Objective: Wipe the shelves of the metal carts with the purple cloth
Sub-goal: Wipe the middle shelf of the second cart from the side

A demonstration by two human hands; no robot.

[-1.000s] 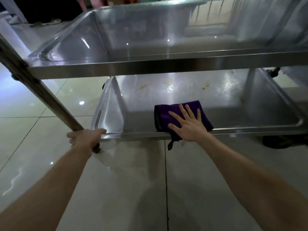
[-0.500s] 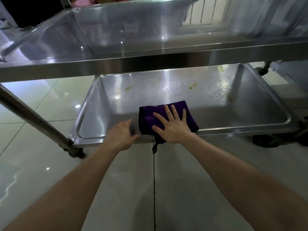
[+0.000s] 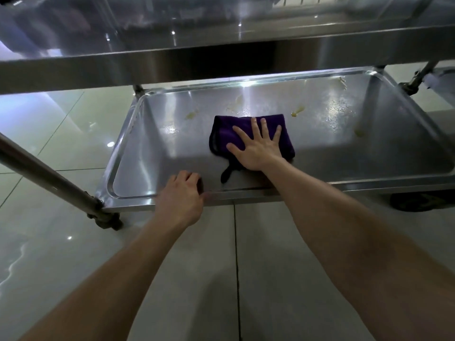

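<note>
Head view. The right grip, fingers spread flat and closing on nothing, presses the folded purple cloth onto the middle of the lower stainless-steel tray shelf. The left grip curls over that shelf's front rim. Yellowish smears lie just beyond the cloth. Likely faults: the palm slides and bunches the cloth, or the cart rolls away if the rim hold loosens.
</note>
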